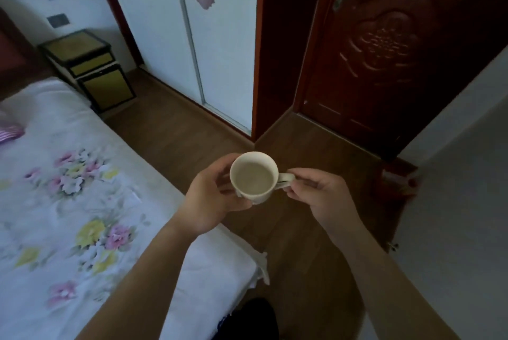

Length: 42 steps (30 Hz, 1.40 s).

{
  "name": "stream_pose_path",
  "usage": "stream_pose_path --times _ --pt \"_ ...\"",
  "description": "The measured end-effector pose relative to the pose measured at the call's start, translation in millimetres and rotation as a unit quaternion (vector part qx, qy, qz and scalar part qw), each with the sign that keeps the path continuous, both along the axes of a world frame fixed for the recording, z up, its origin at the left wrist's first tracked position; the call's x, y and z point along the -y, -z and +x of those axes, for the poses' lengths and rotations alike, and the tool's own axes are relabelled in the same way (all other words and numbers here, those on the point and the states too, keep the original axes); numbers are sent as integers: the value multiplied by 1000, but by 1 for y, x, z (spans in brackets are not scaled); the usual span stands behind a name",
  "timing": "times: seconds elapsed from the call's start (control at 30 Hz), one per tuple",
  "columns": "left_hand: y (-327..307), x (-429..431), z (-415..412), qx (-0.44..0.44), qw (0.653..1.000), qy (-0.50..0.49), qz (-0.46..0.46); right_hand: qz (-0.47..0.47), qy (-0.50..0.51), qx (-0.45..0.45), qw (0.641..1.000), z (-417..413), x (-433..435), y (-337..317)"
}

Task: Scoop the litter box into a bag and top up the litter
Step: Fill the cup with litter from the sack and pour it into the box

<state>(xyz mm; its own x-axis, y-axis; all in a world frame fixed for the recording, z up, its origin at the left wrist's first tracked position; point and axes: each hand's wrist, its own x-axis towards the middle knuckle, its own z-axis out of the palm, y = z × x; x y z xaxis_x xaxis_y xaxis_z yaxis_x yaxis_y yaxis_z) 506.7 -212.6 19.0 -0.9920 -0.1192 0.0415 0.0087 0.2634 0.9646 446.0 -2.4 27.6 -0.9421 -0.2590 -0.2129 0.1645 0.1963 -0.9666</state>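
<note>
Cream-white cup (253, 176) sits level between both hands over the wooden floor (176, 130) beside the bed (82, 202), left hand (211, 199) wrapped round its body, right hand (319, 194) pinching the handle, probably steadying its pale contents, while no litter box or bag is in sight.

cup (253, 176) in both hands (over floor)

A bedroom in a home.
A bed (68, 188) with a flowered sheet stands beside a small yellow-and-black bedside cabinet (90, 70); tall white sliding wardrobe doors (220, 50) line the far wall, a carved dark wooden door (384, 50) stands at right, and wood flooring (178, 133) runs between them.
</note>
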Motion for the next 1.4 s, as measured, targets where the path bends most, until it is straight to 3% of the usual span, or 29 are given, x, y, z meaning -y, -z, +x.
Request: stream_pose_path --times 0.17,0.5,0.8,1.03,1.27,1.4 --pt "15 35 -87 -3 995 -88 36 21 -80 -4 997 -116 45 7" --pt "11 125 -245 -23 983 -170 67 30 -194 -32 980 -315 156 -3" --pt "13 248 -369 -23 959 -280 38 5 -304 -40 952 -476 310 11" --pt "-5 356 -457 -2 926 -376 15 -22 -379 -26 925 -589 456 7" --pt "-2 504 -493 -16 883 -468 32 -23 -450 -32 892 -637 641 16" --pt "10 617 -513 -14 879 -476 36 -21 -453 -44 890 -656 756 28"
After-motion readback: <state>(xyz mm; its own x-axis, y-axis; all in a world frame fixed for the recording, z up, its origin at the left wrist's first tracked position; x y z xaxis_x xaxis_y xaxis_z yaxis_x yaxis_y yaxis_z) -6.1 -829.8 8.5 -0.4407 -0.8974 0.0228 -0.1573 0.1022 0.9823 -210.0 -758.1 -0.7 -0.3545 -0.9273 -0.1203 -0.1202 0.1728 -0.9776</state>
